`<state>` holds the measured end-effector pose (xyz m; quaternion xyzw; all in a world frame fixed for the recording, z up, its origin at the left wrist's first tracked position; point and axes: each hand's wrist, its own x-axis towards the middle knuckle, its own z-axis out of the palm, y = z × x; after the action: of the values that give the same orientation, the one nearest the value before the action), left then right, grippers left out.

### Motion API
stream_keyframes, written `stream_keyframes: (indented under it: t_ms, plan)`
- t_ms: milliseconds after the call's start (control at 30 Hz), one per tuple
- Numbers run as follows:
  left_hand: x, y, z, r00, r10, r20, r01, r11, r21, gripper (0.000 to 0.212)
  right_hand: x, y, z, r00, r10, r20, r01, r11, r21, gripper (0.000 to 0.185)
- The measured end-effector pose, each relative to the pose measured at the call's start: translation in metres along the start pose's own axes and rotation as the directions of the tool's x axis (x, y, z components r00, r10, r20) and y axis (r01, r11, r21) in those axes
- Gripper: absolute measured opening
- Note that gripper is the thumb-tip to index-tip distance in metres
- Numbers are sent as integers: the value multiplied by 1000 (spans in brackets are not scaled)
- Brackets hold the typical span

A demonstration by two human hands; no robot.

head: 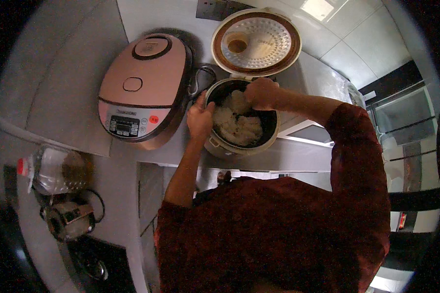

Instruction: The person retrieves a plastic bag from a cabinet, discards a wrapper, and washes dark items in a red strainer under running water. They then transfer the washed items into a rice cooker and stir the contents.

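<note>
Cooked rice [238, 128] lies in clumps inside the dark inner pot [269, 126] of a rice cooker [220, 148] in front of me. My left hand [200, 119] grips the cooker's left rim, with the thumb at the pot's edge. Over the far right side of the pot, my right hand [262, 94] is curled into a fist, apparently around a utensil. Its handle is hidden by the fingers. A pale, rounded, rice-covered mass beside the fist may be its blade. The raised lid [256, 42] leans back, its dimpled metal inside facing me.
A closed pink rice cooker [143, 88] stands close on the left, with a power cord [201, 78] between the two. A large plastic bottle [60, 170] and a kettle-like appliance [69, 219] are at lower left, near a black hob [101, 265]. Wall sockets [220, 9] are behind.
</note>
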<state>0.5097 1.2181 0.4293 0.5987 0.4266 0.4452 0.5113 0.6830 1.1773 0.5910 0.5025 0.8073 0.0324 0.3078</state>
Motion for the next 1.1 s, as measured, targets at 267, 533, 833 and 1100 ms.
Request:
stream_keyframes:
  t_ms: [267,533,833,1100]
  plan:
    - [-9,23,-6,999,-29,20,28,997,67,44,32,12,34,995,104,-3,-98,951,294,20]
    - [-7,19,-1,1000,15,-19,-14,998,68,45,37,-31,75,974,227,-23,-164,770,616,21]
    - [1,5,-2,993,114,2,-114,993,-21,43,-32,-34,10,976,218,-5,-212,954,210,17]
    - [2,3,0,994,102,36,-101,995,-18,41,-9,-32,46,968,138,-212,-90,971,220,12]
